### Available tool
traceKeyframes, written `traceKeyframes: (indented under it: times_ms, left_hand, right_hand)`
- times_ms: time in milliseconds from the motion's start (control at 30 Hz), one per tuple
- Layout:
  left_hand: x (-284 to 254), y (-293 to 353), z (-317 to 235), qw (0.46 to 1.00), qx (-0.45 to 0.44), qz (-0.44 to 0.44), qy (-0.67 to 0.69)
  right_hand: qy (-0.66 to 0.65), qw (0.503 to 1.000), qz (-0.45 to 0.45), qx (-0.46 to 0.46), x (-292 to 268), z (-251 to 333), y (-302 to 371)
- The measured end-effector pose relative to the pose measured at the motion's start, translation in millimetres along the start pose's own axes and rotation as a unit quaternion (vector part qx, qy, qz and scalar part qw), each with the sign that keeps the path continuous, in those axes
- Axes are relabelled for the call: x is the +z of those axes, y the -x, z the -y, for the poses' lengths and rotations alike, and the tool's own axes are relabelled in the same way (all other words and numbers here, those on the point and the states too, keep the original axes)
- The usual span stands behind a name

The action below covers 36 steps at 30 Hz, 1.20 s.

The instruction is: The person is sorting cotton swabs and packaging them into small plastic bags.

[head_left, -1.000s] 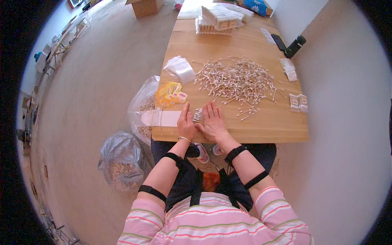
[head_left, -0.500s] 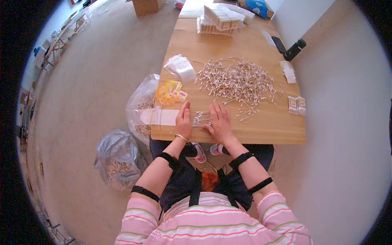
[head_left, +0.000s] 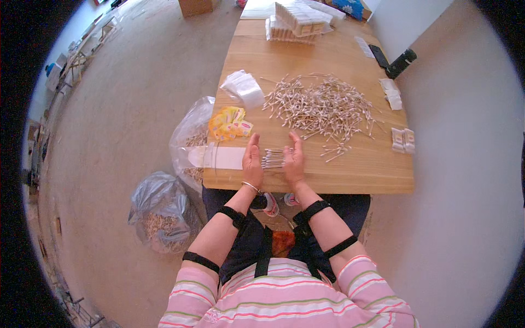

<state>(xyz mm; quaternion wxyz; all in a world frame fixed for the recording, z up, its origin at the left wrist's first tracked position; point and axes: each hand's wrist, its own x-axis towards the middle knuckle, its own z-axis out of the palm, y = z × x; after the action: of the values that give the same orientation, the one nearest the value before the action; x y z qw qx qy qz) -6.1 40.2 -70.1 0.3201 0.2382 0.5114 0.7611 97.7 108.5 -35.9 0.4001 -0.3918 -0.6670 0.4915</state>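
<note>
A small row of cotton swabs (head_left: 274,158) lies side by side near the table's front edge. My left hand (head_left: 252,165) stands on its edge at the row's left end, fingers stretched and palm inward. Facing it, my right hand (head_left: 294,163) stands at the right end with its fingers straight and overlaps the swab tips. Left of my left hand is a white strip (head_left: 229,157), partly in clear plastic. Beyond my hands, a large heap of loose swabs (head_left: 322,104) spreads over the table.
Yellow printed packets (head_left: 225,124) and clear plastic bags (head_left: 243,87) lie on the table's left side. Stacked packs (head_left: 298,23) stand at the far end. Along the right edge are small packs (head_left: 403,141) and a dark bottle (head_left: 401,63). A grey bag (head_left: 159,205) sits on the floor.
My right hand has turned from lying palm down over the swabs to standing on edge at their right end. The camera view has shifted slightly.
</note>
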Motion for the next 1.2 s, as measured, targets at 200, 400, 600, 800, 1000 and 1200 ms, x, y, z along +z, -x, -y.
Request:
traceKeyframes:
  times_ms: [200,400,600,800,1000,1200]
  left_hand:
    - [11.7,4.6,-15.9,0.999,-0.019,0.022,-0.030]
    - [-11.3,1.2,-7.3,1.000,-0.003,0.007,0.025]
    - [-3.2,1.0,-11.4,0.999,-0.013,0.023,0.025]
    - [-8.6,-2.3,-3.5,0.999,-0.016,0.038,0.014]
    - [-14.5,-6.6,5.9,0.998,-0.007,0.038,0.042]
    - [-7.7,-4.1,-11.6,0.996,-0.039,0.063,0.049]
  right_hand:
    - [-0.029,1.000,0.003,-0.005,8.6,-5.0,9.0]
    - [-0.016,1.000,-0.023,0.005,15.7,16.7,3.8]
    - [-0.055,0.997,0.043,0.033,14.4,11.7,8.4]
    - [0.425,0.857,0.243,-0.162,-14.3,10.0,22.1]
    - [0.546,0.784,0.259,-0.138,-3.4,32.7,37.2]
    - [0.530,0.798,0.247,-0.147,-4.7,24.1,37.7]
